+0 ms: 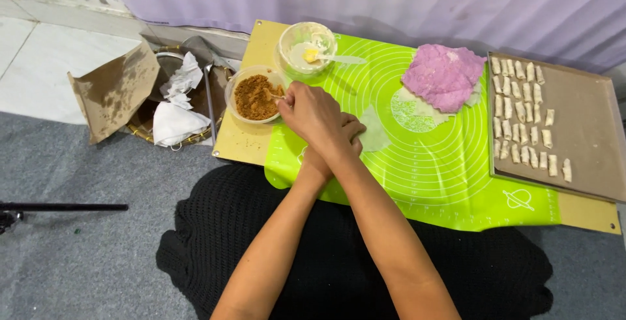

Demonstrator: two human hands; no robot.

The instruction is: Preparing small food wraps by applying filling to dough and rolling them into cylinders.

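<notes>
While the forearms cross over the green mat [417,176], the right hand [317,114] dips a small utensil into the bowl of brown crumbs [255,95].

Its fingers are pinched on the utensil's handle, the tip lying at the bowl's right rim, toward the left of the board [244,140]. The left hand [345,138] lies beneath the right wrist, mostly hidden, so whether its fingers are spread or closed cannot be told; a thin pale wrapper [375,131] lies just right of it. Farther off stands a clear bowl with pale paste [306,47]. A pink dough mound [443,75] sits far right of centre, and a tray [587,137] of small rolled pieces [521,111] lies at the right.
</notes>
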